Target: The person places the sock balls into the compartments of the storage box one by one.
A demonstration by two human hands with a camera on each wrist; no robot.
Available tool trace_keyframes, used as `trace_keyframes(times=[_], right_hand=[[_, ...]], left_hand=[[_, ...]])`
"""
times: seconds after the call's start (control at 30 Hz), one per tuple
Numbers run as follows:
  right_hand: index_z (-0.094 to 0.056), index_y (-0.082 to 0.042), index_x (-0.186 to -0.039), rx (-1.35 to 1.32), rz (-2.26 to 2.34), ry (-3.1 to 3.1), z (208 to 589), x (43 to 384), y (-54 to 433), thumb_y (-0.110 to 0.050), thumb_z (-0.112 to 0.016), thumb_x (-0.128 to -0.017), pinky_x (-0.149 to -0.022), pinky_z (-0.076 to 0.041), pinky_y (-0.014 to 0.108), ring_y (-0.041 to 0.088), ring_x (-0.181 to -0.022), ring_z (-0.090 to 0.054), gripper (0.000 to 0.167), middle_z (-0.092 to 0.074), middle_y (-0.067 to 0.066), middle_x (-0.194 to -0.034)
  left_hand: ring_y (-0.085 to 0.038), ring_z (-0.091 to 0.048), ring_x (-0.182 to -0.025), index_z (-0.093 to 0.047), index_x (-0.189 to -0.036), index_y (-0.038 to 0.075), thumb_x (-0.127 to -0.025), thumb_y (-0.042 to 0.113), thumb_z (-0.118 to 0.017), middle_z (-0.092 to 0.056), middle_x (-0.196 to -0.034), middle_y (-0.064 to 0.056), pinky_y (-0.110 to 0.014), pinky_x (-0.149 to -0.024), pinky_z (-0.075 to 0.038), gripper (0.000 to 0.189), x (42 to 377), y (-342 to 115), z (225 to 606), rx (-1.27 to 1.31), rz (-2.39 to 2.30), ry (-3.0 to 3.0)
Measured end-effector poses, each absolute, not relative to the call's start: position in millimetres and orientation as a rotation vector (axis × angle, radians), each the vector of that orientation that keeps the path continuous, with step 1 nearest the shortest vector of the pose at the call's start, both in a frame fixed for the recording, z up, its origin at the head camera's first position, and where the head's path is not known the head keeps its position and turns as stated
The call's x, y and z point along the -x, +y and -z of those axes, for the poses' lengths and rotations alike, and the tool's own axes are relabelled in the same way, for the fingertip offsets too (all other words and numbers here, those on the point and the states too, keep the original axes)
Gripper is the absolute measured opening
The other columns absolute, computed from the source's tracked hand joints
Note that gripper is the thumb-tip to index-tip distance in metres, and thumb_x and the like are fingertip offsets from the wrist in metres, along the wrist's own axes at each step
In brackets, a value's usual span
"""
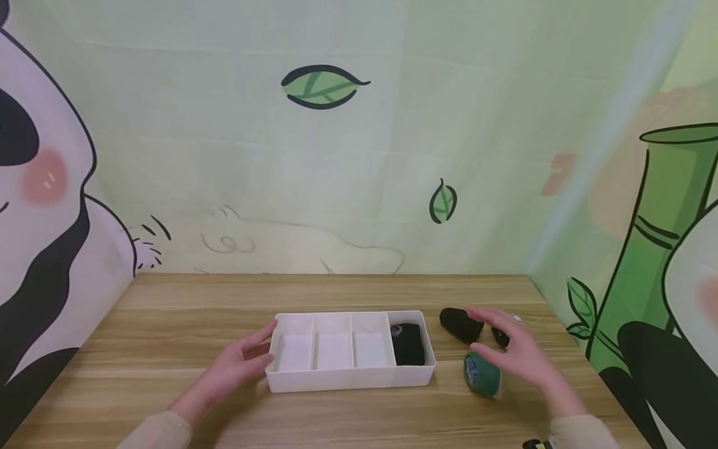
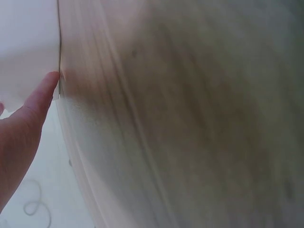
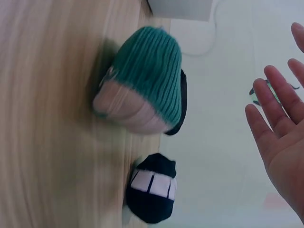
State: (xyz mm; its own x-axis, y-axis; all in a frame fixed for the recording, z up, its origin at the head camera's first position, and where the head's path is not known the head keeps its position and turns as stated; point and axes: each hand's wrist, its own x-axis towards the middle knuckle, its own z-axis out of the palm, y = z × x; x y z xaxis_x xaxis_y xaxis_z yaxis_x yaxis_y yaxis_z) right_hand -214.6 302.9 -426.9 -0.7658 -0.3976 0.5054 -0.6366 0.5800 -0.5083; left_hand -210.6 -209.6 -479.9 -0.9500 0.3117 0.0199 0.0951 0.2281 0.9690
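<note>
A white box (image 1: 353, 379) with several compartments in a row stands on the wooden table. In its rightmost compartment lies a black rolled pair of socks (image 1: 408, 346). My left hand (image 1: 235, 368) touches the box's left end with extended fingers. To the right of the box, my right hand (image 1: 521, 355) hovers with spread fingers, holding nothing. Below and beside it is a green ribbed sock roll (image 3: 152, 71) with a pinkish-beige part. Behind that lies a black sock roll (image 1: 455, 323). A dark sock roll with white patches (image 3: 152, 187) is partly hidden by the right hand in the head view.
The wooden table (image 1: 224, 293) ends at a cloth backdrop (image 1: 359, 156) printed with pandas, leaves and bamboo. Side cloths rise along the table's left and right edges. A dark band (image 1: 537, 444) shows at the right wrist.
</note>
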Motion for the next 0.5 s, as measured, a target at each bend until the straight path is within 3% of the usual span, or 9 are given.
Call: trace_keyframes(times=[0.27, 0.5], right_hand=[[-0.056, -0.004, -0.137, -0.828, -1.046, -2.459, 434, 207, 317, 0.003, -0.08, -0.079, -0.098, -0.036, 0.009, 0.008, -0.112, -0.057, 0.063, -0.065, -0.005, -0.119], [-0.055, -0.003, -0.138, -0.795, -1.049, -2.528, 439, 200, 325, -0.003, -0.08, -0.081, -0.098, -0.036, 0.008, 0.002, -0.114, -0.054, 0.062, -0.064, 0.011, -0.121]], left_hand=[[-0.045, -0.044, -0.132, -0.033, -0.154, 0.01, -0.095, 0.014, -0.066, -0.033, -0.153, -0.028, -0.034, -0.094, -0.052, 0.068, 211, -210, 480, -0.366, -1.796, 2.332], [-0.043, -0.042, -0.134, -0.032, -0.155, 0.01, -0.096, 0.013, -0.065, -0.032, -0.154, -0.027, -0.034, -0.095, -0.051, 0.068, 212, -211, 483, -0.39, -1.807, 2.311]])
